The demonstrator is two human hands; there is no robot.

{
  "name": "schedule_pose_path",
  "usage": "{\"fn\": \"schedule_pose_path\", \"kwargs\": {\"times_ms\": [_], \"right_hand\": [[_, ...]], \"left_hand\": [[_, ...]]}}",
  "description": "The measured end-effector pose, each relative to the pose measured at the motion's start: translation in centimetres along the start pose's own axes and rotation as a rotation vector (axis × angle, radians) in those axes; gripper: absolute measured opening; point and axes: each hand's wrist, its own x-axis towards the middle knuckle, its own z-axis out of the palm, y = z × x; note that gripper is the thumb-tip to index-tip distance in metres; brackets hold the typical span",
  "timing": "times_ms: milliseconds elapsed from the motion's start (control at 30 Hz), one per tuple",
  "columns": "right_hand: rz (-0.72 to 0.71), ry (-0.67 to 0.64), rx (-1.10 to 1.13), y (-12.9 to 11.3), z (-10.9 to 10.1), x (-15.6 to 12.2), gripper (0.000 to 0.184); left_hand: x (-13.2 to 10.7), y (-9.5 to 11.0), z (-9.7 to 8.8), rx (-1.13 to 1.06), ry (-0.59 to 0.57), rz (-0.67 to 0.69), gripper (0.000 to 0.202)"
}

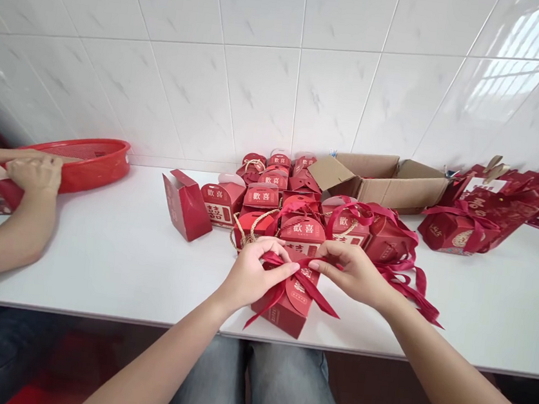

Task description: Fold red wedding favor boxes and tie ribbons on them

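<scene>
A red gift box (285,317) with pale lettering lies near the table's front edge, below both hands. Dark red ribbon (320,295) is looped across its top, with two loose tails hanging over the sides. My left hand (259,269) pinches the ribbon at the left of the bow between thumb and fingers. On the other side, my right hand (347,269) pinches the ribbon's right loop. The knot between them is partly covered by my fingertips. Just behind my hands stands another red box (303,228) with pale characters.
Several red boxes (221,203) cluster behind, some with gold cord or ribbon. Loose ribbons (415,290) lie to the right. An open cardboard box (387,193) stands by the wall. At left, another person's hand (36,172) is beside a red plastic basket (93,166). Red bags (503,203) stand right.
</scene>
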Motion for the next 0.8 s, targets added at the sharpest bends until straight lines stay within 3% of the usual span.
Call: {"fn": "schedule_pose_path", "kwargs": {"times_ms": [200,567,667,800], "right_hand": [[-0.044,0.018,-0.047,0.0,-0.6,-0.4,0.033],[0.009,0.078,-0.079,0.5,-0.7,-1.1,0.037],[0.036,0.078,-0.029,0.7,-1.0,-1.5,0.031],[0.027,0.083,0.105,1.1,-2.1,-2.2,0.038]], "left_hand": [[0.0,0.0,0.1,0.025,-0.044,0.021,0.022],[-0.1,0.0,0.2,-0.034,0.025,-0.022,0.021],[-0.2,0.2,0.1,-0.071,0.011,-0.046,0.024],[-0.2,0.2,-0.3,-0.215,-0.054,-0.045,0.028]]}}
